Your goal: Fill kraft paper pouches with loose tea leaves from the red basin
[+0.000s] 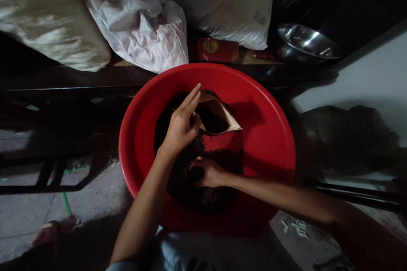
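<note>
A large red plastic basin [282, 135] stands in front of me. Dark loose material, like dried tea leaves or soil [203, 199], covers much of its bottom. In the basin lies a pale paper bag [234, 123], its mouth gaping and dark material inside. My left hand [181, 129] is at the bag's left edge, thumb and lower fingers closed on it while two fingers stretch out. Nearer to me, my right hand [210, 172] dips into the dark loose material with fingers curled round some of it. Its fingertips are partly hidden.
Behind the basin, a dark shelf [79, 78] bears a white sack [146, 34], further full sacks [225, 4], a red box [218, 51] and a shiny metal bowl [307, 44]. Dark metal bars [47, 186] stand at the lower left. Scraps [299, 228] lie on the floor.
</note>
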The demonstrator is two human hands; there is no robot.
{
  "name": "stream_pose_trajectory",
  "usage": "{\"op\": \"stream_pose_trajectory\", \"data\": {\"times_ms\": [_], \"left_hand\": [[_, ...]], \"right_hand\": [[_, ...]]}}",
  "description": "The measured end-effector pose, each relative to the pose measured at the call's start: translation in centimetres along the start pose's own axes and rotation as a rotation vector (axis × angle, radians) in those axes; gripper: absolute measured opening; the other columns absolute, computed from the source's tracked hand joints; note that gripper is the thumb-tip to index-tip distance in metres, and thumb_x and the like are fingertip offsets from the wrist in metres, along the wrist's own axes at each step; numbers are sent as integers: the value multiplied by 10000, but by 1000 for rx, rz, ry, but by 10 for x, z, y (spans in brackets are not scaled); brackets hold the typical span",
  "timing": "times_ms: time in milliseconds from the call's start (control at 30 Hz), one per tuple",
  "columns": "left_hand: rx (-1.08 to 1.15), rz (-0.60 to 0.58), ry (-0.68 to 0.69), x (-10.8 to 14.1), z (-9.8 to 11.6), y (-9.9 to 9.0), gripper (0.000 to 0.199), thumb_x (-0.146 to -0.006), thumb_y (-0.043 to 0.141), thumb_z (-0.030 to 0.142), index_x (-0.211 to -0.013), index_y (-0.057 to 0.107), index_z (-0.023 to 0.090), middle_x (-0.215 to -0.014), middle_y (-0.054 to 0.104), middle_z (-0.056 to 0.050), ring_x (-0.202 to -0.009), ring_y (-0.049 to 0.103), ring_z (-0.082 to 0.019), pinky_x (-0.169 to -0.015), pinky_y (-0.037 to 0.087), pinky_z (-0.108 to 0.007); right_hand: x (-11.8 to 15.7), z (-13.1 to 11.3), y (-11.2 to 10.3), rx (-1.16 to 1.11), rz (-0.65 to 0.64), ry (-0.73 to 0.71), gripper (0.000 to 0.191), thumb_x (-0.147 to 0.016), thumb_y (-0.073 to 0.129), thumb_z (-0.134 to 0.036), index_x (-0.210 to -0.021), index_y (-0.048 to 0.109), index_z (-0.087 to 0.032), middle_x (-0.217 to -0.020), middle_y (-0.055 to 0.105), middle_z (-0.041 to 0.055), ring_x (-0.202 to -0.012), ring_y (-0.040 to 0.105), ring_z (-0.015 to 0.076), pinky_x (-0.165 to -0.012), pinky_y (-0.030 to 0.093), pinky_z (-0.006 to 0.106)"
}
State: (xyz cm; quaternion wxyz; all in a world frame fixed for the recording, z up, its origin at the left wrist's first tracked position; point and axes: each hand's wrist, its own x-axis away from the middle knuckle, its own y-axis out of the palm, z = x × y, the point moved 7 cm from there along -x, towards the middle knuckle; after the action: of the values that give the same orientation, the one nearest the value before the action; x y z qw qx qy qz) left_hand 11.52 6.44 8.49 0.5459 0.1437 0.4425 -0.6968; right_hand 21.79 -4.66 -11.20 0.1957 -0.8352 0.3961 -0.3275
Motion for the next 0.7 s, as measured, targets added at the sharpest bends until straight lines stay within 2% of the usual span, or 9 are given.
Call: {"op": "stream_pose_trajectory", "data": {"times_ms": [67,133,200,300,367,433,533,600,700], "left_hand": [[-9,-17,-24,0,3,0,791,-894,471,20,-1634,401,289,-1698,407,-67,-1572,404,-240,-1277,422,-478],[-24,-21,-54,1,4,0,766,-896,484,26,-1612,439,292,-1685,432,-60,-1578,390,-243,-1263,446,-464],[-25,-27,-56,1,4,-1,735,-910,500,44,-1601,457,292,-1679,443,-59,-1579,386,-253,-1259,453,-467],[8,-56,-17,1,5,-1,692,-965,534,121,-1622,421,307,-1693,420,-65,-1574,398,-268,-1287,402,-513],[48,-92,3,1,5,0,673,-999,579,220,-1638,392,319,-1704,399,-74,-1575,395,-287,-1305,359,-540],[84,-116,-16,1,4,1,698,-1011,618,328,-1657,353,320,-1713,381,-83,-1581,383,-309,-1316,334,-548],[110,-73,-65,0,-1,-1,757,-1014,624,422,-1682,279,333,-1727,354,-76,-1586,377,-316,-1328,329,-527],[103,-42,-75,-2,-4,-2,755,-1014,621,434,-1680,282,330,-1725,358,-80,-1580,390,-315,-1327,338,-512],[80,-54,-73,-3,-6,-1,709,-1015,618,408,-1655,345,275,-1693,414,-114,-1564,417,-316,-1319,345,-515]], "right_hand": [[10,-11,-11,-26,7,-44,639,-578,962,-248,-1191,780,-237,-1388,678,108,-1215,698,328,-1082,539,416],[27,-36,-34,-94,26,-141,496,-606,929,-227,-1083,794,-240,-1251,726,67,-1127,716,286,-1034,558,383],[48,-69,-73,-192,71,-270,356,-667,887,-233,-1005,778,-257,-1128,730,26,-1054,715,241,-1002,564,358],[72,-110,-147,-281,210,-425,291,-760,857,-304,-1029,747,-275,-1236,695,17,-1179,683,236,-1099,521,381],[71,-123,-189,-194,321,-484,293,-839,818,-383,-1100,743,-275,-1267,681,14,-1215,673,238,-1135,503,420],[55,-123,-215,1,454,-489,331,-874,793,-428,-1150,748,-252,-1239,674,25,-1202,678,255,-1139,506,468],[19,-111,-224,285,561,-465,323,-896,786,-364,-1187,760,-224,-1216,668,57,-1204,668,286,-1152,509,527],[4,-107,-216,359,518,-493,275,-943,734,-281,-1213,763,-235,-1248,677,71,-1253,644,288,-1187,488,544],[20,-106,-206,327,487,-583,264,-1052,574,-279,-1233,766,-265,-1340,681,62,-1303,636,257,-1189,504,515]]}}
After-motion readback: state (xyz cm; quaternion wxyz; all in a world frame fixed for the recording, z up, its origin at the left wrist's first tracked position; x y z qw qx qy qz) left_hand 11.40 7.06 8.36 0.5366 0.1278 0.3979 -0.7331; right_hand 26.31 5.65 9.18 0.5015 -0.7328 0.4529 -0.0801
